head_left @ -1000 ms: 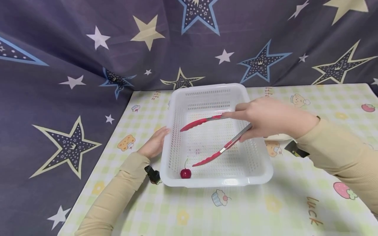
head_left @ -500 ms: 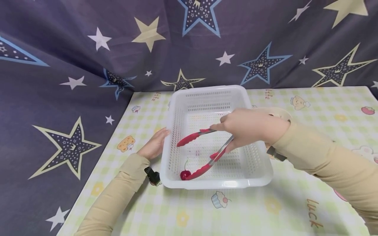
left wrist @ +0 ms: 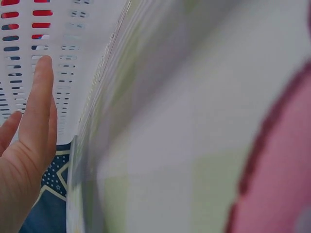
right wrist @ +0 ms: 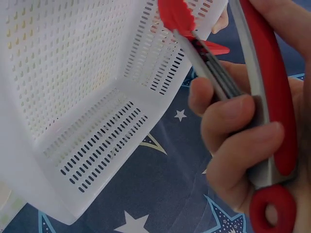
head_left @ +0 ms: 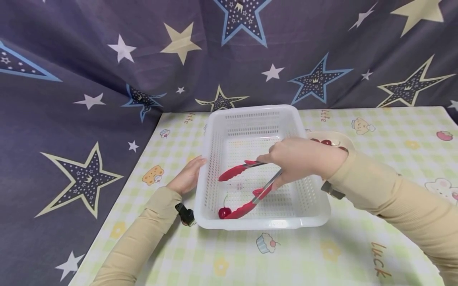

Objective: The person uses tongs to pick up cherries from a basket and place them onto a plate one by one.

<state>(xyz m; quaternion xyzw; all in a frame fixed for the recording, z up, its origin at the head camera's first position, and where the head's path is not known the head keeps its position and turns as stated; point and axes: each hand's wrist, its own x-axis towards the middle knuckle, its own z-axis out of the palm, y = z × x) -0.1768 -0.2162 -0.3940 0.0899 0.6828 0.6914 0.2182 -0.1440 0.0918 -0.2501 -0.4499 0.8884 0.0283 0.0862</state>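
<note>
A white perforated plastic basket (head_left: 262,223) stands on the table with one red cherry (head_left: 224,213) in its near left corner, stem up. My right hand (head_left: 297,159) grips red and silver tongs (head_left: 247,208) over the basket. The tongs' arms are spread wide; the nearer red tip overlaps the cherry's right side, and the other tip sits further back with nothing between them. In the right wrist view my fingers curl round the tong handles (right wrist: 272,92). My left hand (head_left: 187,174) rests against the basket's left outer wall, fingers straight in the left wrist view.
A cream bowl (head_left: 340,137) with several cherries (head_left: 326,142) stands right of the basket, partly hidden by my right forearm. A green checked tablecloth (head_left: 286,262) covers the table, and a dark star-patterned curtain (head_left: 143,51) hangs behind and to the left.
My right hand has moved nearer and lower with the tongs, bringing one tip from beside the cherry up to it. The bowl of cherries has come into view. My left hand has stayed put.
</note>
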